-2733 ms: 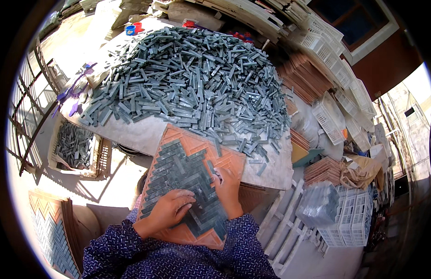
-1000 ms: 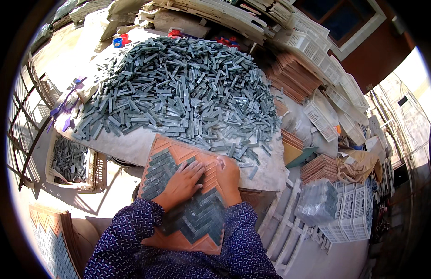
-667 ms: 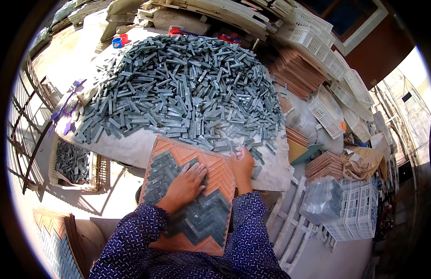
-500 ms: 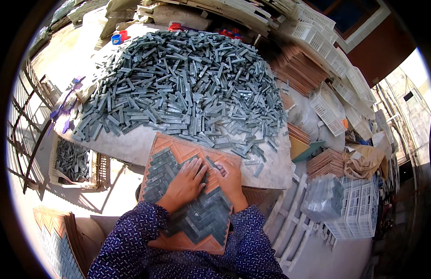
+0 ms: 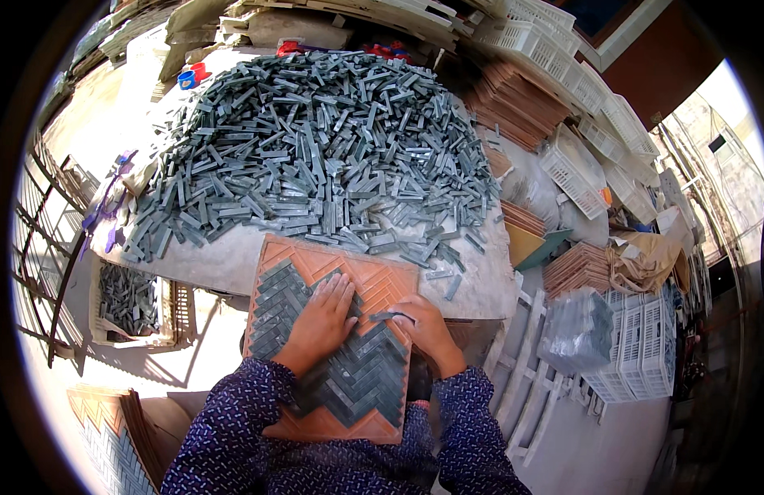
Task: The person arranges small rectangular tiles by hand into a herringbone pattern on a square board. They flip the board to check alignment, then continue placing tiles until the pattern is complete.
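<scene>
"Across the orange board [image 5: 378, 280], what pose for the left hand [image 5: 318, 323]?"

"Palm down, laid over the dark herringbone tiles [image 5: 349, 384], fingers almost together and pointing toward the far end, thumb out to the side. Forearm angled in from lower left, in a dark blue patterned sleeve [image 5: 233, 425]."

"And the right hand [image 5: 429, 330]?"

"Curled at the board's right edge, forearm slanting in from lower right. Thumb and fingers pinched on a single dark strip [image 5: 385, 316], held nearly crosswise over the board. Touching the surface or just above? Cannot tell."

"Board itself, where?"

"Near end close against the torso [image 5: 341, 470], far end over the near edge of the table [image 5: 205, 268]."

"Any label or writing?"

"Orange patch [image 5: 606, 196] on a white crate [image 5: 573, 177] at right; too small to read."

"And the count?"

"Two hands, one board beneath, one strip in the pinch. Two cups at the table's far left: one blue cup [image 5: 186, 80], one red cup [image 5: 200, 71], side by side. One cream crate [image 5: 168, 313] of loose strips, low at left. Strips in the heap [image 5: 316, 157] on the table: far too many to count."
</scene>
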### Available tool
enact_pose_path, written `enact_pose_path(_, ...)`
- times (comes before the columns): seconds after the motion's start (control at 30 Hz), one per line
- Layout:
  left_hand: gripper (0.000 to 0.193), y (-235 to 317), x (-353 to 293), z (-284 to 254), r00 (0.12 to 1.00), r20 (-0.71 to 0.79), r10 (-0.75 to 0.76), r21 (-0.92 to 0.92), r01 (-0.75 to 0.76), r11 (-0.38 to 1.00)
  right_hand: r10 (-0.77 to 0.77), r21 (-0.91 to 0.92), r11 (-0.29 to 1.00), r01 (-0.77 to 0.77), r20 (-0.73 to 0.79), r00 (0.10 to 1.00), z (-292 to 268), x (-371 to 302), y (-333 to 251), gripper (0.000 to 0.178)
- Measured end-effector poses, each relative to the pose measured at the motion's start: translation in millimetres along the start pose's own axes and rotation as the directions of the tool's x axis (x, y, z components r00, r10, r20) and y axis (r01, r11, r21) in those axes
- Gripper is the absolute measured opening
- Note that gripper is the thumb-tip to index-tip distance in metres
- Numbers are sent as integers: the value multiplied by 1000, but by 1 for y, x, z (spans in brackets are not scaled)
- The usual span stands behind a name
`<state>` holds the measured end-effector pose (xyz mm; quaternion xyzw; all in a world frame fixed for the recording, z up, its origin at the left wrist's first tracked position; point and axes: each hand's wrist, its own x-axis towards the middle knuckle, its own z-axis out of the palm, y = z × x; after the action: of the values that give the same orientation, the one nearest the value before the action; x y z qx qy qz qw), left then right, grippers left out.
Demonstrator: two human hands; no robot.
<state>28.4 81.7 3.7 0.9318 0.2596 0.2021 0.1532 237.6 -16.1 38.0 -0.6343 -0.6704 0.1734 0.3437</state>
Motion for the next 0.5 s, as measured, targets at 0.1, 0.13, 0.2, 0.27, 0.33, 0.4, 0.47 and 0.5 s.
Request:
enact_pose_path(0.1,63,4,5,0,1000,-3,11,5,-11,1000,-51,-5,999,51,41,998,-9,2,2,20)
enact_pose_path(0.13,63,6,6,-1,1000,-2,11,-9,-11,1000,-51,-6,999,51,43,998,-11,3,3,20)
enact_pose_path(0.2,63,9,9,-3,1000,-4,11,-19,-11,1000,-72,-13,997,73,58,996,-14,7,1,20)
enact_pose_path(0.27,64,15,13,-3,1000,-8,20,-23,-20,1000,-100,-33,994,103,79,992,-19,9,1,18)
enact_pose_path(0.33,65,26,15,-5,999,24,25,-49,-24,998,-92,-51,994,101,156,983,-23,7,6,21)
enact_pose_path(0.4,65,39,12,-7,996,61,67,-74,-62,995,-116,-61,990,125,143,983,-22,7,12,26)
enact_pose_path(0.47,66,55,2,-3,982,105,158,-111,-146,983,-157,-80,984,159,37,987,-20,2,16,30)
enact_pose_path(0.5,64,60,-2,4,974,123,188,-121,-174,977,-6,8,1000,6,88,996,-24,-2,18,37)
